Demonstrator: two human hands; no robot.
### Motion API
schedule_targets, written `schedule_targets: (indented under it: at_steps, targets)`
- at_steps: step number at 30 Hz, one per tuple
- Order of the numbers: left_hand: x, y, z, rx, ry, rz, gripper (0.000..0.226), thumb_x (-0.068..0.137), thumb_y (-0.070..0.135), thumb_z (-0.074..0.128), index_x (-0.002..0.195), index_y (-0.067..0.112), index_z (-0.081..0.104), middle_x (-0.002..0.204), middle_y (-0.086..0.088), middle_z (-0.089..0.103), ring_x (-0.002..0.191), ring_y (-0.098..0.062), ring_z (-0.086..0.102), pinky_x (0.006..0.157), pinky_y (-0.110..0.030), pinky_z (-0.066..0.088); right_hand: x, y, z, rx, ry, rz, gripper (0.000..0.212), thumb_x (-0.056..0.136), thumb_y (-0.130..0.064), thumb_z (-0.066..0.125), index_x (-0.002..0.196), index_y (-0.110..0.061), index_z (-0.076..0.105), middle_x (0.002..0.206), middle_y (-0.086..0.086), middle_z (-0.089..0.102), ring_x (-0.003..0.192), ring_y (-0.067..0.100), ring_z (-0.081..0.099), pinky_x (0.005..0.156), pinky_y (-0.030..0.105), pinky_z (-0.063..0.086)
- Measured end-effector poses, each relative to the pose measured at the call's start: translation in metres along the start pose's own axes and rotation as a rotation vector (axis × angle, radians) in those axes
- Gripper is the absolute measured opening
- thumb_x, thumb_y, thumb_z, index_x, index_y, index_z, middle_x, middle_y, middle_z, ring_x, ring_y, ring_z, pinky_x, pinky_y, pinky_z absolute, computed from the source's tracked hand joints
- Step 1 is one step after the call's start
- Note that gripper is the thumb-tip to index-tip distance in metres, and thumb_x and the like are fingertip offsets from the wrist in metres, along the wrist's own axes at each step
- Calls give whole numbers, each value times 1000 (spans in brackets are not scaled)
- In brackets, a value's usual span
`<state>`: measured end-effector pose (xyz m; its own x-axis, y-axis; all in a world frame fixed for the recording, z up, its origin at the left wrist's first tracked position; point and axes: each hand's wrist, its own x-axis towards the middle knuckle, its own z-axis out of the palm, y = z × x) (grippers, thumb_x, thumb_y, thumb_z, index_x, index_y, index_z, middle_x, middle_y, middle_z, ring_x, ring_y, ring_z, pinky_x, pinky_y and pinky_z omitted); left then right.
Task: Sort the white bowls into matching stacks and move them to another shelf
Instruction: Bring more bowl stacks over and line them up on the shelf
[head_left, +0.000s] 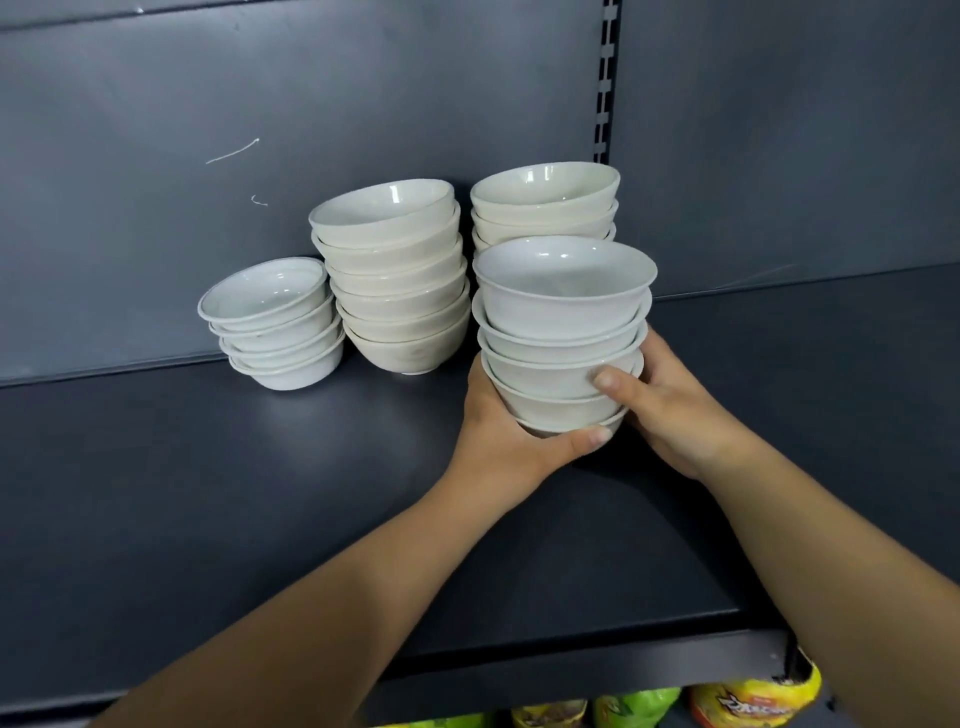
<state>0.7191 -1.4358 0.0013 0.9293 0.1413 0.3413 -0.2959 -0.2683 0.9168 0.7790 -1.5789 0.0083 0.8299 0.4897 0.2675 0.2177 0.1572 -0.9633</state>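
Observation:
I hold a stack of several white bowls (563, 332) between both hands just above the dark shelf (208, 493). My left hand (511, 434) cups the stack's bottom from the left, thumb across the front. My right hand (670, 405) grips its right side, thumb on a lower bowl. Behind it, against the back panel, stands a stack of cream bowls (545, 205), mostly hidden by the held stack. To the left stands a taller stack of cream bowls (395, 275), and further left a short stack of small white bowls (272, 325).
A dark grey back panel (311, 104) closes the shelf, with a slotted upright (608, 78) at the right. Below the shelf's front edge, yellow and green snack packets (753, 699) show on a lower level. Bare shelf surface lies at left and right of the stacks.

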Motion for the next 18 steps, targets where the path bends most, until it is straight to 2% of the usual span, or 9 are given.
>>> schedule_targets:
  at_steps: [2, 4, 8, 11, 14, 16, 18]
  targets:
    - [-2, 3, 5, -23, 6, -52, 79, 55, 13, 88, 98, 44, 30, 105, 27, 43, 88, 30, 45, 68, 2, 39, 3, -1, -3, -8, -34, 20, 98, 37, -66, 81, 123, -37, 43, 127, -9, 57, 118, 7, 53, 96, 24, 46]
    - [-5, 4, 10, -38, 32, -87, 74, 61, 3, 83, 96, 42, 30, 102, 28, 41, 83, 30, 46, 65, 2, 39, 6, -2, -6, -20, -79, 39, 103, 37, -66, 81, 127, -35, 41, 128, -10, 56, 119, 7, 53, 98, 26, 45]
    - [-6, 9, 18, -10, 107, -104, 86, 52, 16, 87, 110, 39, 29, 112, 24, 45, 95, 20, 48, 72, 0, 41, 10, -1, -15, 1, -137, 51, 93, 40, -57, 84, 121, -39, 43, 124, -14, 58, 117, 5, 54, 93, 19, 46]
    - [-8, 10, 19, 34, 146, -108, 89, 49, 23, 83, 121, 30, 31, 119, 17, 48, 104, 16, 48, 79, -2, 41, 13, 4, -16, 31, -139, 45, 94, 47, -47, 79, 130, -33, 38, 128, -12, 55, 118, 5, 52, 99, 24, 44]
    - [-10, 12, 22, 69, 174, -106, 105, 53, 19, 88, 136, 15, 23, 124, 14, 45, 112, 8, 45, 83, -1, 41, 13, 2, -15, 32, -136, 34, 90, 53, -43, 75, 133, -28, 37, 128, -9, 55, 118, 5, 52, 99, 23, 44]
    - [-14, 14, 23, 74, 197, -143, 99, 62, 11, 84, 137, 14, 19, 119, 21, 41, 107, 11, 43, 80, 2, 38, 10, 1, -13, 21, -125, 33, 82, 58, -38, 80, 129, -28, 40, 124, -11, 57, 114, 3, 54, 96, 20, 45]
    - [-18, 15, 24, 83, 204, -182, 99, 62, 20, 85, 139, 14, 21, 126, 16, 44, 114, 5, 45, 90, -4, 39, 6, -4, -12, 4, -97, 24, 74, 65, -30, 80, 128, -26, 41, 117, -14, 58, 107, -3, 56, 90, 15, 47]
